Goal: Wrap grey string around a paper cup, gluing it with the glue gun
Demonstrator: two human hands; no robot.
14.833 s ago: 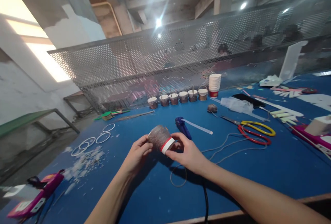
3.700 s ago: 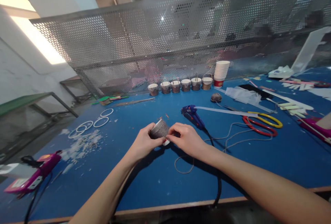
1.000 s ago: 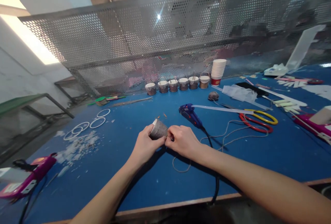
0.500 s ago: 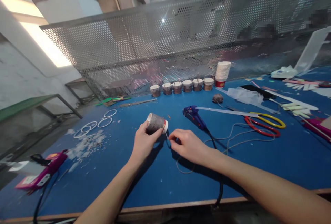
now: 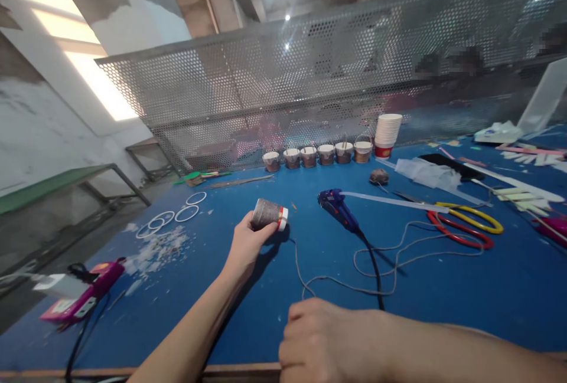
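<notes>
My left hand (image 5: 247, 240) is closed around a small paper cup (image 5: 267, 213) held on its side above the table. Dark grey wrapping covers most of the cup, with a red and white band bare at its right end. Grey string (image 5: 328, 278) lies in loose curves from near the cup towards my right hand (image 5: 310, 339). That hand is low at the front edge, its fingers curled in; whatever they hold is hidden. Right of the cup lies a blue hot glue gun (image 5: 339, 209) with a long glue stick (image 5: 394, 199) in its back.
Several wrapped cups (image 5: 326, 154) line the back beside stacked paper cups (image 5: 388, 135). A string ball (image 5: 378, 177) and red-and-yellow-handled scissors (image 5: 465, 226) lie right. White rings (image 5: 186, 213), scraps (image 5: 163, 250) and a pink power strip (image 5: 86, 294) are left. A perforated metal screen (image 5: 266, 88) stands behind.
My right hand has left the cup's end and moved down towards the front edge. The cup, still in my left hand, has turned slightly, and the view has shifted a little.
</notes>
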